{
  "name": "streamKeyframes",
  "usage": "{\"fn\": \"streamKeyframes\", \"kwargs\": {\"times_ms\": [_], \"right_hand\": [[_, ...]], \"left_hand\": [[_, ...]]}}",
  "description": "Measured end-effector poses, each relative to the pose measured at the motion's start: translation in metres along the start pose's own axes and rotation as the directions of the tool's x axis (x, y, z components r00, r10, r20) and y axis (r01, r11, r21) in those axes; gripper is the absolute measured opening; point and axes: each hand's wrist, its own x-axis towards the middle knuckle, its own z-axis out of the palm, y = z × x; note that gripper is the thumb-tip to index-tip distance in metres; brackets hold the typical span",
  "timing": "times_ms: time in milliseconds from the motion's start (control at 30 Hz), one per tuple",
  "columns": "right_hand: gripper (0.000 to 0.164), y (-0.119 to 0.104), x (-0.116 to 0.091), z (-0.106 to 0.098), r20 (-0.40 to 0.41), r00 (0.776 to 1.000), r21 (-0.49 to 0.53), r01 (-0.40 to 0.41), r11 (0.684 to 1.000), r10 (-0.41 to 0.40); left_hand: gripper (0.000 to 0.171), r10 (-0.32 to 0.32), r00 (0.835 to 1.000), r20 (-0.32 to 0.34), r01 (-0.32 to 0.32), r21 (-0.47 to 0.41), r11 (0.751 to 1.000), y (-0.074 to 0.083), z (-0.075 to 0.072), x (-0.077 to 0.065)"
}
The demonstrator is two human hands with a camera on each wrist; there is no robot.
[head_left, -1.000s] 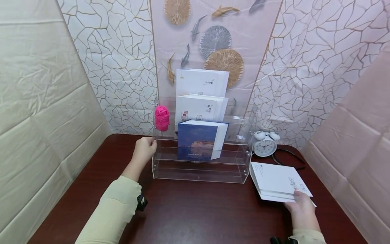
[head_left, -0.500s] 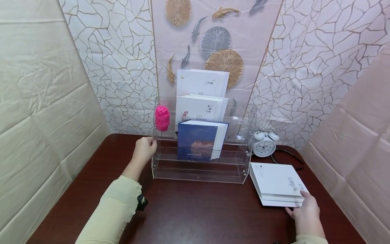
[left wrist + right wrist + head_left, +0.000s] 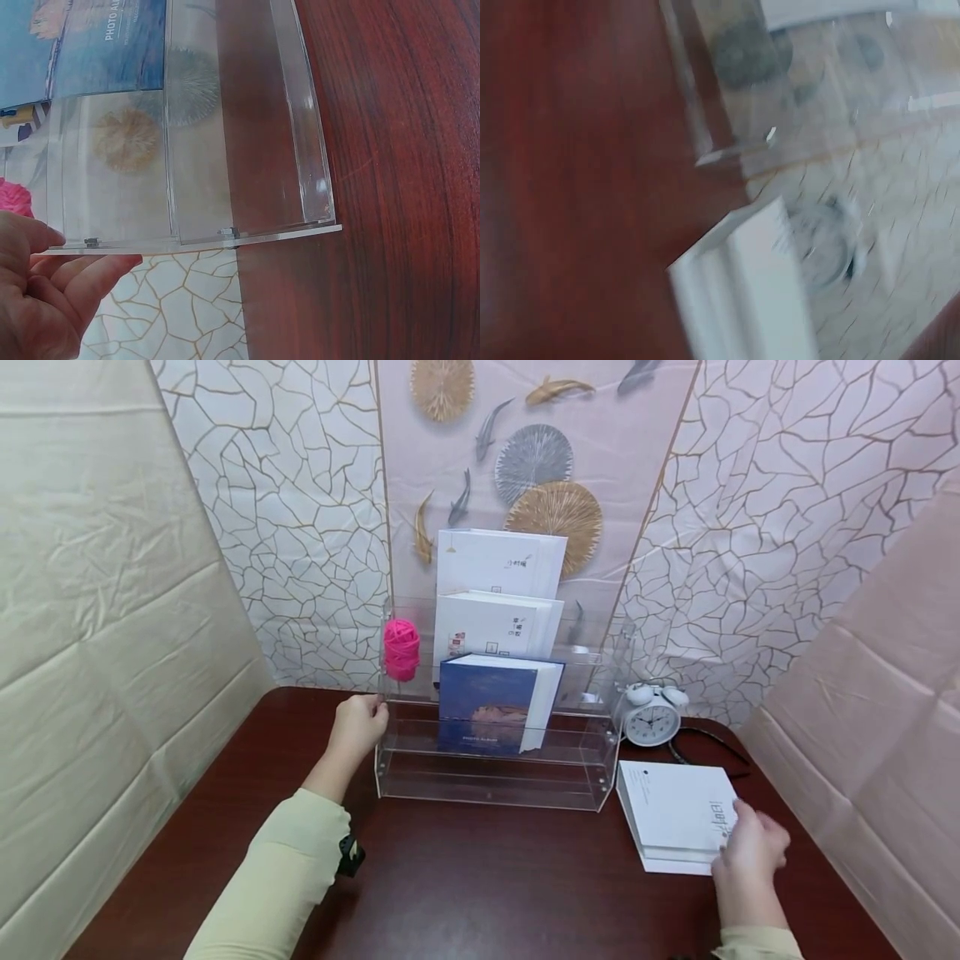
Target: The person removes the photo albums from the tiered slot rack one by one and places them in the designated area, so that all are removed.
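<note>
A clear acrylic tiered rack stands on the table. My left hand pinches the upright edge of its left side panel, thumb on one face and fingers on the other in the left wrist view. A white album with dark lettering lies flat to the right of the rack. My right hand is over its near right corner, fingers loosely bent, not gripping it; whether it touches the cover is hard to tell. The right wrist view is blurred and shows the album without the hand.
The rack bears a blue photo album in front, a white album behind it and another white album at the back. Pink yarn is at its left. A white alarm clock and a black band sit behind right.
My right hand has let go of the white album's near right corner and moved slightly up and left over it. The left hand has stayed on the rack.
</note>
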Motion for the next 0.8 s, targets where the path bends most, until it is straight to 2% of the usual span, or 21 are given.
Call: {"fn": "streamKeyframes", "kwargs": {"times_ms": [33,67,133,233,300,400,467,533,600,800], "right_hand": [[0.029,-0.007,-0.01,0.01,0.015,0.996,0.032,0.09,0.995,-0.091],[0.022,-0.013,-0.017,0.018,0.046,0.982,0.077,0.181,0.98,-0.185],[0.02,-0.023,-0.03,0.036,0.101,0.921,0.189,0.353,0.916,-0.376],[0.026,-0.036,-0.047,0.063,0.189,0.791,0.29,0.521,0.803,-0.582],[0.033,-0.044,-0.056,0.079,0.259,0.682,0.319,0.609,0.726,-0.685],[0.038,-0.053,-0.068,0.099,0.372,0.533,0.328,0.691,0.644,-0.76],[0.04,-0.056,-0.074,0.111,0.436,0.448,0.328,0.728,0.601,-0.78],[0.041,-0.057,-0.079,0.122,0.489,0.397,0.338,0.734,0.588,-0.777],[0.042,-0.057,-0.086,0.132,0.533,0.361,0.342,0.735,0.586,-0.765],[0.041,-0.05,-0.102,0.152,0.63,0.309,0.318,0.735,0.599,-0.713]], "left_hand": [[0.031,-0.004,1.0,0.002,0.004,-0.003,1.0,0.0,0.0,0.0],[0.03,-0.006,1.0,0.004,0.006,-0.008,1.0,0.0,0.0,0.0],[0.03,-0.008,1.0,0.012,0.008,-0.016,1.0,-0.001,0.001,0.001],[0.03,-0.004,1.0,0.015,0.004,-0.011,1.0,-0.002,0.001,0.001],[0.031,0.001,1.0,0.011,-0.001,-0.008,1.0,-0.002,0.001,0.001],[0.031,0.007,1.0,0.006,-0.007,-0.006,1.0,-0.003,0.001,0.001],[0.031,0.005,1.0,0.006,-0.005,-0.008,1.0,-0.003,0.001,0.001],[0.03,0.006,1.0,0.007,-0.006,-0.01,1.0,-0.004,0.001,0.001],[0.029,0.009,1.0,0.004,-0.009,-0.009,1.0,-0.004,0.001,0.002],[0.024,0.001,1.0,0.014,-0.001,-0.022,1.0,-0.003,0.003,0.001]]}}
